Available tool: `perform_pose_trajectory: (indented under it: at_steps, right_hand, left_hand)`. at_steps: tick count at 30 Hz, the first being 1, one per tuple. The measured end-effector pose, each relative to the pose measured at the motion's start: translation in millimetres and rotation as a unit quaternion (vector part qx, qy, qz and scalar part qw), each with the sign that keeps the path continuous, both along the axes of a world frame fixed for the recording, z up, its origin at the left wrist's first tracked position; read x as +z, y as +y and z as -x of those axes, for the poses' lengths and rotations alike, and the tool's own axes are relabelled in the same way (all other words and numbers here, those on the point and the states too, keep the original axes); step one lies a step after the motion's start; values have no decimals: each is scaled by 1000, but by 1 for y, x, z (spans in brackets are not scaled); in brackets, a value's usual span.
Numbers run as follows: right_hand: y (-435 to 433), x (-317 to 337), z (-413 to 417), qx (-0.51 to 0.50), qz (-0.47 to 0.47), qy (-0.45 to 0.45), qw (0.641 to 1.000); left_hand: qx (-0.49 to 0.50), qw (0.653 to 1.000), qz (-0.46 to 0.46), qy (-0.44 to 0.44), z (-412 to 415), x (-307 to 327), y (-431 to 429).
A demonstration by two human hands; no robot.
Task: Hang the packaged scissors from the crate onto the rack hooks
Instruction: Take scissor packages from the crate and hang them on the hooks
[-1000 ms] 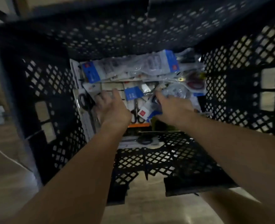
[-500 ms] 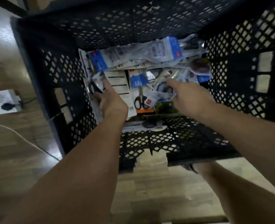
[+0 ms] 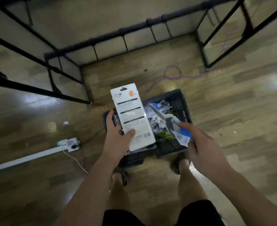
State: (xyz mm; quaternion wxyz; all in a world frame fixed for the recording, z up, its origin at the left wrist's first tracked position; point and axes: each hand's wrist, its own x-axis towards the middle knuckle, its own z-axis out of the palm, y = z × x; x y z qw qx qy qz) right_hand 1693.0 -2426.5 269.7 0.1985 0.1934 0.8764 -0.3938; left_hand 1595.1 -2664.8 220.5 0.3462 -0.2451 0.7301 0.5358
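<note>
White card scissors pack [image 3: 132, 116], who's got it and where is it rn? — poster A

Left hand [image 3: 116, 139] has it: thumb across the lower front, fingers wrapped round the far edge. The printed back with the barcode faces the camera, hang hole at the top, and the pack is tilted a bit left, held up above the black crate [image 3: 180, 103]. — poster B

And the right hand [image 3: 204, 149]? — poster A

It's pinching a clear packet with a blue label [image 3: 182, 136] by its near end, index finger laid straight along it, also over the crate. Too blurry to tell what's inside. More packets [image 3: 157, 111] are piled in the crate, which sits on the wood floor [image 3: 232, 103] just in front of the person's sandalled feet [image 3: 182, 166]. The black metal rack [image 3: 134, 30] stands beyond the crate, well apart from both packs. A white power strip [image 3: 70, 143] lies off to the left, and a purple cable [image 3: 172, 74] loops between rack and crate. — poster B
</note>
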Motion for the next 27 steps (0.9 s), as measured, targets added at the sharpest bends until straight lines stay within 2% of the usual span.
perform_pose_trajectory:
  at_steps: [2, 6, 8, 12, 15, 19, 23, 27]
  right_hand:
    - [12, 77, 13, -40, -3, 32, 999]
    - [41, 206, 31, -88, 48, 160, 982]
    - [53, 263, 39, -74, 77, 208, 972]
    - [71, 362, 50, -10, 140, 247, 959]
    - [76, 424, 48, 70, 133, 265, 953]
    - [61, 473, 28, 59, 248, 243, 936]
    - [29, 488, 3, -25, 288, 289, 913]
    - [11, 488, -13, -28, 215, 304, 928]
  left_hand:
    - [-15, 999, -15, 45, 15, 81, 12]
    - [-49, 988, -5, 149, 31, 233, 39]
    - [-12, 983, -31, 181, 28, 299, 48]
    - [129, 962, -122, 207, 5, 398, 68]
    - [216, 938, -210, 170, -13, 440, 78]
    - [260, 907, -282, 174, -28, 468, 60]
    - [215, 898, -338, 184, -38, 494, 25]
    - [149, 895, -363, 212, -39, 507, 1]
